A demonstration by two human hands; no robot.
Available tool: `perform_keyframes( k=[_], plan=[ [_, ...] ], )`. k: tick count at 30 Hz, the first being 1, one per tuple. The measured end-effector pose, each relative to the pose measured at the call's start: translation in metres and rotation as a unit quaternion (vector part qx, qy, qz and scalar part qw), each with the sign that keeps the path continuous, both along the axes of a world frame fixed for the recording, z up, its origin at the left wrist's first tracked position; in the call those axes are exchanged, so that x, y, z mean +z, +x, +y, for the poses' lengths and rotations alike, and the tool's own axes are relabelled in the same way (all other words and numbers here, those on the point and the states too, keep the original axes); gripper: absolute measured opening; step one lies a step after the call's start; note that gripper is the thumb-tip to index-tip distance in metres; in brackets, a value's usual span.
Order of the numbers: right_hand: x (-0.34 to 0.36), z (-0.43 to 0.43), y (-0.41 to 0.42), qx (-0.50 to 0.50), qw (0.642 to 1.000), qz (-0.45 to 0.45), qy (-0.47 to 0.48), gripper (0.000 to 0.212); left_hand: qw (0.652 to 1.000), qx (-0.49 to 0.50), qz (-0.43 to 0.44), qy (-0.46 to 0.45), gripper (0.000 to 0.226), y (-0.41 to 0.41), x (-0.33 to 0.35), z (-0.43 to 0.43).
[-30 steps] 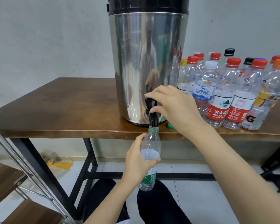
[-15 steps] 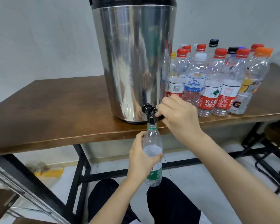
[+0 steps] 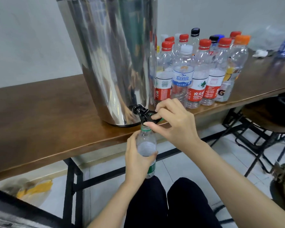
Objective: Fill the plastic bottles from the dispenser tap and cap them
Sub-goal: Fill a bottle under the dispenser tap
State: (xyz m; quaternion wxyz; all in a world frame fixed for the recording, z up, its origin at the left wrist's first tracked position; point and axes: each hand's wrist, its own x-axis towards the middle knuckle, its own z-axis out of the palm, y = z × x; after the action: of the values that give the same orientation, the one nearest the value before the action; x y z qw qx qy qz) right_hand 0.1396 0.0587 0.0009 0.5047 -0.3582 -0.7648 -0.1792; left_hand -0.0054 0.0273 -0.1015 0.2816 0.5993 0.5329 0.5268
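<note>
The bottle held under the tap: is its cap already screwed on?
No, the bottle in the left hand has a bare, open neck sitting right beneath the tap.

A plain work room with a drinks table

A bare white wall (image 3: 23,38) stands behind a long brown wooden table (image 3: 39,129) on black metal legs (image 3: 76,178), and the floor (image 3: 102,198) has pale tiles. On the table stands a big shiny steel dispenser (image 3: 109,55) with a black tap (image 3: 141,112). Beside it is a crowd of capped plastic bottles (image 3: 194,76). A dark stool (image 3: 260,119) sits near the table's right end. Whether it is a break room or a workshop cannot be told.
</note>
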Motion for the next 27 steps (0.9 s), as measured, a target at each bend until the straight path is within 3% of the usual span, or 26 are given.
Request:
perform_keyframes(
  k=[4,14,27],
  plan=[
    [-0.008,-0.002,-0.005,0.000,0.998,0.057,0.005,0.035,1.000,-0.002,-0.008,0.014,0.090,0.002,-0.001,-0.001],
    [-0.017,0.008,-0.002,0.064,0.994,0.076,0.034,0.028,0.997,0.039,-0.009,0.065,0.084,0.014,-0.001,-0.003],
    [-0.015,0.017,0.015,0.151,0.978,0.101,-0.106,0.019,0.998,0.051,-0.018,0.035,0.087,0.021,-0.004,-0.006]
  ],
)
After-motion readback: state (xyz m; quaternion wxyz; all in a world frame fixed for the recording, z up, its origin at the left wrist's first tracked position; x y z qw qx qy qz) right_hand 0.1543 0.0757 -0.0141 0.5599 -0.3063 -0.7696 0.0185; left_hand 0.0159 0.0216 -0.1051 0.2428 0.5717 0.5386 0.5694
